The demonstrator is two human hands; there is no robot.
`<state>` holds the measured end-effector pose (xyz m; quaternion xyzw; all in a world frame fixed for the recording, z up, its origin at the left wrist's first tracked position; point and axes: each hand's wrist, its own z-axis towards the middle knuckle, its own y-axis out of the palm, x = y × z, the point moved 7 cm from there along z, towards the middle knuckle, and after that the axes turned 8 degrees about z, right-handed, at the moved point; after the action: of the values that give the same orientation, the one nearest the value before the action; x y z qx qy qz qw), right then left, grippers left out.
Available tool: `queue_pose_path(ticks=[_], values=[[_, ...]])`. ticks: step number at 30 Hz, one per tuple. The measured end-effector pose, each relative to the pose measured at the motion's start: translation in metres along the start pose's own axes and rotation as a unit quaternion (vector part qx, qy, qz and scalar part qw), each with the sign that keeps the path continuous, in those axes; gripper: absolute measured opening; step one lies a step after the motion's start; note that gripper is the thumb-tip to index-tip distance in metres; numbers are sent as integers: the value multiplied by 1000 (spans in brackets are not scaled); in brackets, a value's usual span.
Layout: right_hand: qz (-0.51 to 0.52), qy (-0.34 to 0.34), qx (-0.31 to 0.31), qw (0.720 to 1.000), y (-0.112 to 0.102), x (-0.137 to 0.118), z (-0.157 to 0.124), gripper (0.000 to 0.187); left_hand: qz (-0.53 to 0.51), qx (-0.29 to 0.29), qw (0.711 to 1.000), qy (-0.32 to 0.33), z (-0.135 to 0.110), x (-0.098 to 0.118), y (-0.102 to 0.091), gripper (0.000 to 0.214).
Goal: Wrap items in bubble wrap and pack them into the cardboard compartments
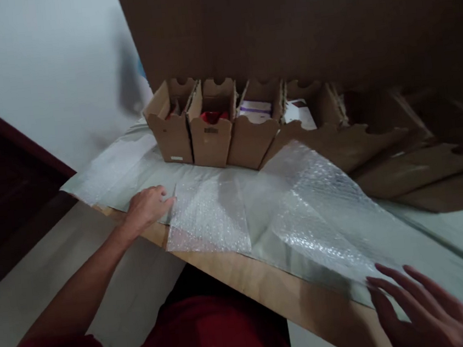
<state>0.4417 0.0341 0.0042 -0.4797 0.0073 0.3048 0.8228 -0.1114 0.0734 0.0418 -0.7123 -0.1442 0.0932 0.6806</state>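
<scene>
A small piece of bubble wrap (209, 220) lies flat near the table's front edge. My left hand (148, 207) rests beside its left edge, fingers loosely bent and thumb apart, with nothing visible in it. A larger sheet of bubble wrap (322, 208) slants across the right part of the table, its far corner raised against the cardboard boxes. At its near right corner, my right hand (427, 302) pinches the sheet between thumb and forefinger, the other fingers spread. Another piece of bubble wrap (110, 167) lies at the left end of the table.
Several open cardboard bins (211, 142) stand in a row along the back, some with red or white items inside. A large brown panel (282, 24) rises behind them. A pale cover (260, 214) lies over the wooden table (225, 268); a white wall (46, 66) is at left.
</scene>
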Motion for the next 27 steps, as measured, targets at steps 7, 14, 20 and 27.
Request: queue_pose_path(ticks=[7,14,20,27], values=[[14,-11,1,1000,3,-23,4,20,-15,-24,999,24,17,5,38,34],[54,-17,-25,998,-7,-14,-3,25,-49,10,999,-17,29,-59,12,33],[79,-34,-24,996,-15,-19,0,27,44,64,985,-154,34,-128,-8,37],[120,4,-48,992,-26,-34,12,25,-57,132,909,392,-42,136,33,64]])
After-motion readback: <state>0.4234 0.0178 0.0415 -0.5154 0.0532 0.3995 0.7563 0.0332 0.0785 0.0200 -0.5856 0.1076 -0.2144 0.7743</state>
